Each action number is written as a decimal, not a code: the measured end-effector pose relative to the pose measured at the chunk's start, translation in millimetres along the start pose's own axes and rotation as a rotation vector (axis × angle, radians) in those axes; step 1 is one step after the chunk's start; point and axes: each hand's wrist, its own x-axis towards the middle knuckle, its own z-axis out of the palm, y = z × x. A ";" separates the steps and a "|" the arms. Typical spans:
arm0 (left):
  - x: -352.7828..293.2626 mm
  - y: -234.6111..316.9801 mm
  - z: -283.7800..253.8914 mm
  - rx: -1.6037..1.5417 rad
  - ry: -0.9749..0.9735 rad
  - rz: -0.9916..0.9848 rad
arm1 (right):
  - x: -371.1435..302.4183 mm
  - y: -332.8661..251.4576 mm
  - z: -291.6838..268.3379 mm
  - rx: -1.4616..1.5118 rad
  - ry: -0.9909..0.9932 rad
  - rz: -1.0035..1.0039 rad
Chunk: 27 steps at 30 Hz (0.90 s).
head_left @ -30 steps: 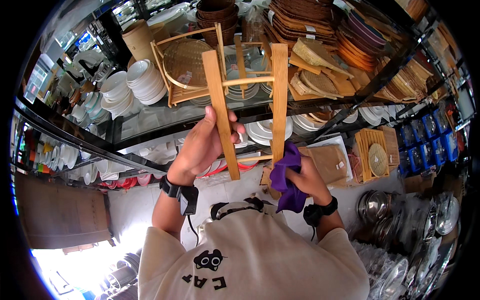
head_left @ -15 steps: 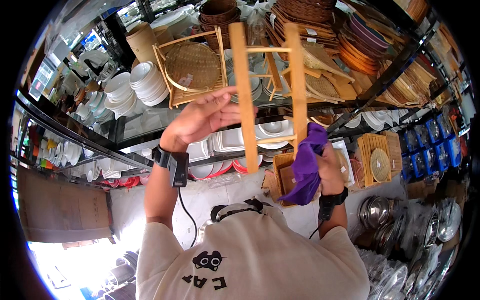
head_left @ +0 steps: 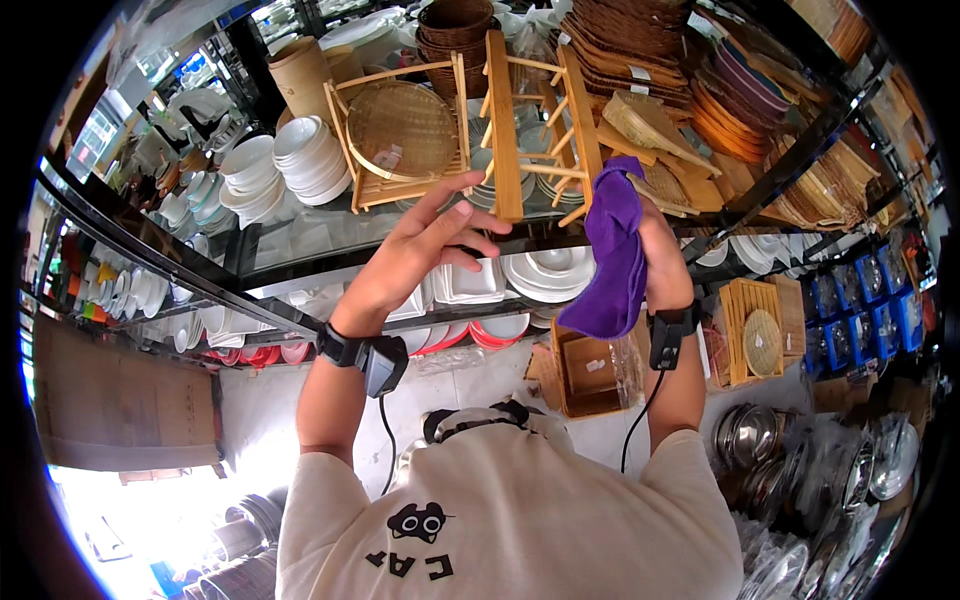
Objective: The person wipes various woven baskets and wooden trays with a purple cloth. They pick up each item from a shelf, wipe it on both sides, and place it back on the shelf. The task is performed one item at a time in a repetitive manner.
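Observation:
A light wooden rack (head_left: 507,130) with flat side posts and thin round rungs stands at the front of the glass shelf, among stacked dishes. Just left of its lower end is my left hand (head_left: 425,240), fingers spread and holding nothing; whether a fingertip touches the post I cannot tell. My right hand (head_left: 665,255) grips a bunched purple cloth (head_left: 612,260), which hangs down beside the rack's right post. The cloth hides most of those fingers, and I cannot tell if they also bear on the rack.
Left of the rack, a round bamboo tray (head_left: 400,130) leans in a wooden stand, beside stacked white bowls (head_left: 310,165). Wicker baskets (head_left: 450,45) stand behind. A black shelf bar (head_left: 270,285) runs below. White plates (head_left: 550,275) fill the lower shelf. On the floor sits a wooden box (head_left: 570,400).
The wooden rack has gone from being held up before me to the shelf, farther away. My left hand's fingers have spread. My right hand has moved forward with the purple cloth.

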 end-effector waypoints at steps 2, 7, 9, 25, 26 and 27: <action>4.5 4.3 -0.7 0.008 0.001 0.011 | 13.3 -2.9 1.3 -0.015 -0.007 0.000; 22.6 -9.1 -8.5 -0.016 0.038 0.044 | 37.1 -11.0 8.2 -0.022 0.051 0.028; 29.4 -14.3 -12.1 -0.022 0.048 0.043 | 52.8 -10.1 3.6 -0.025 0.013 0.050; 54.5 -40.3 -26.5 0.068 0.138 0.076 | 94.0 -8.1 1.8 -0.188 -0.014 0.121; 54.5 -39.6 -25.9 0.086 0.141 0.084 | 94.5 -8.6 2.6 -0.177 -0.021 0.118; 54.6 -39.4 -25.5 0.082 0.144 0.076 | 93.9 -9.1 3.7 -0.200 -0.008 0.113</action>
